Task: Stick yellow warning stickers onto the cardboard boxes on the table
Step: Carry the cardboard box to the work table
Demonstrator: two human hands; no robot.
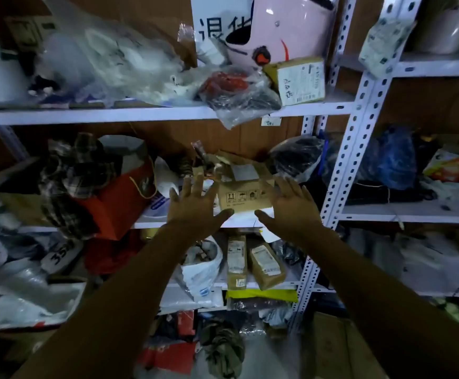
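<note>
Both hands at a shelved cardboard box.
Left hand [192, 206] and right hand [291, 206], fingers spread, flank the cardboard box [243, 196] on the white shelf [250, 220]; contact unclear.

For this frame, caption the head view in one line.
Both open hands, left and right, reach for a cardboard box on a cluttered shelf.

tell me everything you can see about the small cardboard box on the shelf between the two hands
The cardboard box is small, brown and looks like plain corrugated card. Its front face carries a row of black handling symbols with a line of small print below, too small to read. A pale rectangular label sits on its top, and its flaps look crumpled. It rests on the white middle shelf, slightly skewed. The left hand and right hand are spread open on either side of it; whether they touch it cannot be told. No yellow sticker shows.
</note>
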